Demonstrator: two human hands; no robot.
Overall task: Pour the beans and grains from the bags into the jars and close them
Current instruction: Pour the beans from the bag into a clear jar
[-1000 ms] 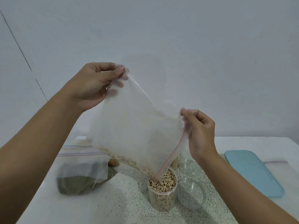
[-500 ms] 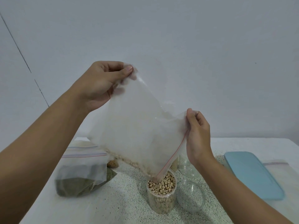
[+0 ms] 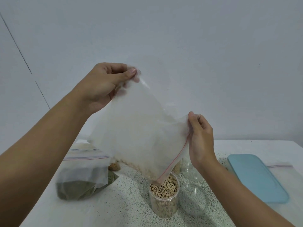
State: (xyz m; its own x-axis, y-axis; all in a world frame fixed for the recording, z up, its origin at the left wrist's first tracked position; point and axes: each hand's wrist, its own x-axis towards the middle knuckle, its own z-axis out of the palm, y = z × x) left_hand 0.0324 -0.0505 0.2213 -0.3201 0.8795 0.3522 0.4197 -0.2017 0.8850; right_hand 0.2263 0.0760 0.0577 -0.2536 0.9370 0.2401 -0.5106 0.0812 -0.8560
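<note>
The speckled table (image 3: 124, 202) runs across the lower part of your view, against a plain pale wall. Above it you hold a clear zip bag (image 3: 139, 128) tilted like a diamond, with its lowest corner dipping into the mouth of an open jar (image 3: 164, 205). A thin band of pale beans lies along the bag's lower edge, and the rest of the bag looks empty. Its red zip line (image 3: 177, 158) slants from your right hand down to the jar.

To the right a light blue flat lid (image 3: 255, 177) lies on the table. Its far side overlaps a flat zip bag (image 3: 282, 168). On the left a bag of green grains (image 3: 82, 182) sits slumped on the table, well apart from the jar, with its top folded over.

Your left hand (image 3: 105, 86) is raised high. Its thumb and curled fingers pinch the top corner of the held bag. Your right hand (image 3: 201, 138) is lower, and its thumb and fingers pinch the bag's edge at the upper end of the zip.

The jar stands upright near the table's front, filled almost to its rim with black-eyed peas (image 3: 167, 185). Just beside it on the right sits a clear round container (image 3: 194, 200); you cannot tell whether it is a lid or a jar. A second clear piece (image 3: 190, 171) shows behind it, partly hidden by your right wrist.
</note>
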